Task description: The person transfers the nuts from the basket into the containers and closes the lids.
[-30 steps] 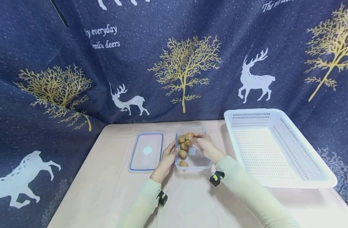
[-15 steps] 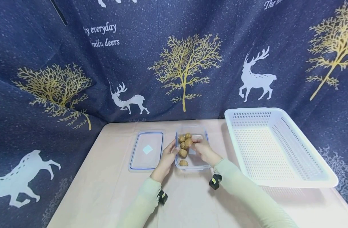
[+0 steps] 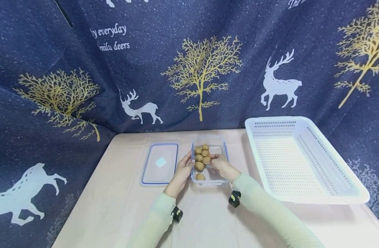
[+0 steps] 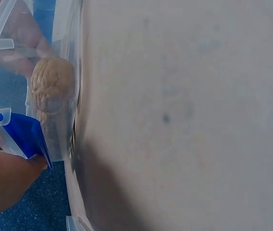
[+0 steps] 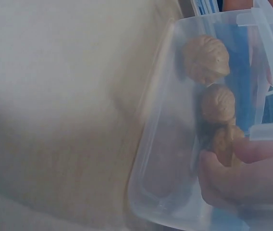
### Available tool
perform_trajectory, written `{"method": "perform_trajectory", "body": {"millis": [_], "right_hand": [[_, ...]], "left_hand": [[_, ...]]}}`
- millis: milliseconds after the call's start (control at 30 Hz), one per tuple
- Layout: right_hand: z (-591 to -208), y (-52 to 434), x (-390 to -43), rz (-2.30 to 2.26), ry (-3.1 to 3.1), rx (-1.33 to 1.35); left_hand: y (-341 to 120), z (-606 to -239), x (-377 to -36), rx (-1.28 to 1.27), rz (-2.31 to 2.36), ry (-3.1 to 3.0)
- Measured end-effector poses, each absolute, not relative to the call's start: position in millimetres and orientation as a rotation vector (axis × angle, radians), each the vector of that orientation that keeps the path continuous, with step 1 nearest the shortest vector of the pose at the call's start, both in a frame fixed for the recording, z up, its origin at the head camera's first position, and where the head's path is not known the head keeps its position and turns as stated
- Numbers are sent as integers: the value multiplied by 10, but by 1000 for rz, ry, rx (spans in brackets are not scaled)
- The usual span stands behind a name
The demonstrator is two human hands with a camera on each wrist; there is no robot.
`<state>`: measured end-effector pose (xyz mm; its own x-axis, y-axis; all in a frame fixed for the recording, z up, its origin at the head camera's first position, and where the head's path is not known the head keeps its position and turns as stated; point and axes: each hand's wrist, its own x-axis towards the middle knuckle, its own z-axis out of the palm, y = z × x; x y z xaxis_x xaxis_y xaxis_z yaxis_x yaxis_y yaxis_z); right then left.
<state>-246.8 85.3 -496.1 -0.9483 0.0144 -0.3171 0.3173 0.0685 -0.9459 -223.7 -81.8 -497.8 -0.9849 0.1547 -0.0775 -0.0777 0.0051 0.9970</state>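
Observation:
A clear plastic food container (image 3: 215,175) with blue side clips stands on the table, several walnuts (image 3: 199,166) lying along its left side. My left hand (image 3: 182,172) holds the container's left wall, its thumb by a blue clip (image 4: 27,135) in the left wrist view. Inside the container, my right hand (image 3: 223,166) pinches a walnut (image 5: 225,143) between thumb and fingers, beside the other walnuts. The container wall partly covers those fingers in the right wrist view. To the left lies the blue-edged lid (image 3: 160,174), flat on the table.
A large white plastic basket (image 3: 324,199) with slotted walls stands on the right of the pale tablecloth (image 3: 115,193). Behind the table hangs a dark blue curtain (image 3: 177,69) printed with deer and trees.
My right hand has moved toward me inside the container, leaving walnuts at the back and middle and now pinching one nearer. The left hand has stayed on the container's left wall.

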Motion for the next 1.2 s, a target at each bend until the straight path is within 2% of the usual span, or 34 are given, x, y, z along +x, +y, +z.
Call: {"method": "perform_trajectory", "body": {"millis": [133, 967, 1200], "right_hand": [[-4781, 822, -2360, -1930, 2165, 338], [-4549, 840, -2382, -1915, 2290, 241], [-4404, 741, -2385, -2058, 2265, 210]], "left_hand": [[-822, -4968, -2237, 104, 2109, 2100], [-888, -4763, -2238, 71, 2092, 2172], [-1012, -4707, -2276, 57, 2116, 2178]]}}
